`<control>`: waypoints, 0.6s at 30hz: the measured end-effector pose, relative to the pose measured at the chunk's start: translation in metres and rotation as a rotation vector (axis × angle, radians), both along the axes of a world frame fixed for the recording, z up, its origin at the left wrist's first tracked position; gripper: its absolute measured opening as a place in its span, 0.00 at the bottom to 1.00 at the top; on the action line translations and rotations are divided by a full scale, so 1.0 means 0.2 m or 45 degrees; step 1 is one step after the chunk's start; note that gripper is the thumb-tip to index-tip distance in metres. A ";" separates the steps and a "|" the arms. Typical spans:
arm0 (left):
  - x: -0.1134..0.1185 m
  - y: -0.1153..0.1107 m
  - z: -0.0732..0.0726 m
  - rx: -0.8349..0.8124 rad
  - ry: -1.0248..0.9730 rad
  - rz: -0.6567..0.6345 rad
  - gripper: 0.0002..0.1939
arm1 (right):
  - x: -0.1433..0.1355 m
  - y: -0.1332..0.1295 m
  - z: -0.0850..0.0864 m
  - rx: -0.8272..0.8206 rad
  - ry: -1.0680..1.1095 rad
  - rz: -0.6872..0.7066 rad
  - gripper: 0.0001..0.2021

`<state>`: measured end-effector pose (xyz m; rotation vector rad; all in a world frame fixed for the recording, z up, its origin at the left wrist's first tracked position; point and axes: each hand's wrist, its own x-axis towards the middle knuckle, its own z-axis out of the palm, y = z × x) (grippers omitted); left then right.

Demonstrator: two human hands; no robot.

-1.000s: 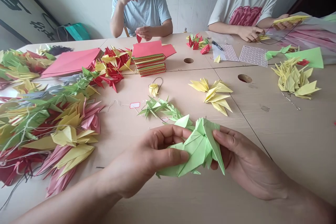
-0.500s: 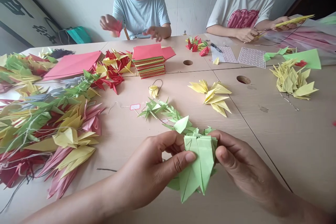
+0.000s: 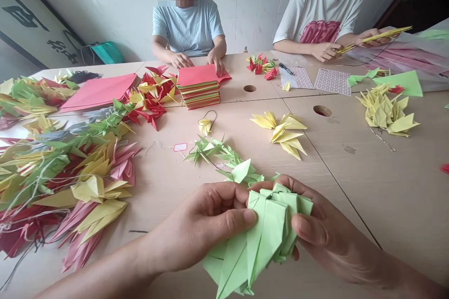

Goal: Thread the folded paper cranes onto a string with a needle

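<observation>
Near the table's front edge, a layered bundle of green folded paper [image 3: 266, 233] is held between both hands. My left hand [image 3: 217, 224] grips its left side, thumb flat on the front sheet. Around its right side my right hand [image 3: 315, 229] is closed, thumb on the edge and fingers behind. A dark thread shows at the bundle's top. Just beyond lies a chain of green folded pieces [image 3: 228, 154], its near end partly hidden by my hands. Yellow folded pieces [image 3: 280, 133] rest past it to the right, and a small yellow piece on a dark loop [image 3: 205, 126] lies behind the chain.
Strung multicoloured pieces [image 3: 87, 187] cover the left side. Farther back are red sheets [image 3: 101, 91], a paper stack [image 3: 199, 96], label sheets [image 3: 333, 81] and a yellow cluster [image 3: 386, 110]. Two people sit opposite; one holds yellow strips [image 3: 375, 39]. The table has two round holes.
The green bundle has tilted and fanned out, showing more layers, and my right hand has shifted round its side. The person in light blue has lowered both hands to the paper stack.
</observation>
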<state>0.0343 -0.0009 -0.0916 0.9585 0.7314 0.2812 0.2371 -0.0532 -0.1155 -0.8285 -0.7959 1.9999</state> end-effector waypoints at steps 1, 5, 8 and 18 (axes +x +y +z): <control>0.00 0.00 0.00 0.017 0.015 -0.011 0.13 | 0.00 0.00 0.00 0.011 -0.014 0.007 0.19; -0.01 0.00 0.01 0.179 0.128 -0.072 0.11 | 0.00 -0.01 0.00 0.059 -0.028 -0.104 0.17; -0.02 0.01 0.05 0.300 0.205 -0.113 0.11 | 0.02 -0.01 -0.01 0.103 -0.048 -0.148 0.17; -0.03 -0.02 0.08 1.761 0.748 0.121 0.06 | -0.01 -0.02 -0.04 0.425 -0.645 -0.377 0.17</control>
